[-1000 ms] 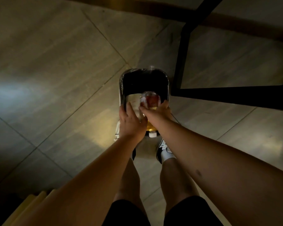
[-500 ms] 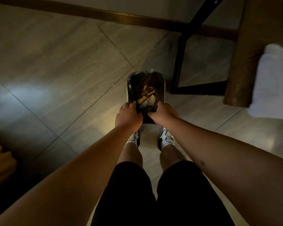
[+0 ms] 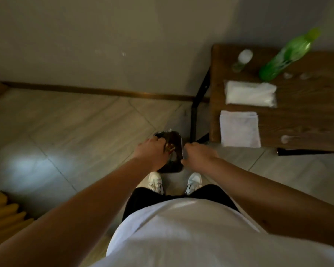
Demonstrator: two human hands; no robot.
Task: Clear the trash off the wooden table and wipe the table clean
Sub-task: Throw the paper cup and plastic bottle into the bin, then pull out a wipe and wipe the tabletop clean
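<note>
Floor of pale grey-brown stone tiles (image 3: 69, 122) fills the left and middle of the view, laid on a diagonal, with a soft patch of reflected light at far left. Yellow ribbed object (image 3: 2, 214) shows at the lower left corner; the blur hides what it is. A dark wooden skirting board (image 3: 96, 91) runs along the foot of a plain grey wall (image 3: 104, 35).

The small dark bin (image 3: 172, 149) stands on the floor just in front of the person's white trainers (image 3: 155, 183), with red and yellow wrappers and something pale visible inside. The left hand (image 3: 151, 152) is curled over the bin's left rim, and the right hand (image 3: 198, 157) is closed beside its right edge; motion blur leaves unclear whether either grip truly clasps the rim.

To the right, the dark brown wooden surface (image 3: 307, 116) on a black metal frame (image 3: 196, 105) stands against the wall, near the bin. On it, from left: a folded white cloth (image 3: 239, 129) at the near left corner, a white plastic-wrapped pack (image 3: 250, 93) just behind it, a small clear bottle with a white cap (image 3: 242, 59) near the back, and a tall green plastic bottle (image 3: 286, 54) to its right. A few small pale bits (image 3: 295, 76) lie near the green bottle's base, and another (image 3: 284, 138) near the front edge.
</note>
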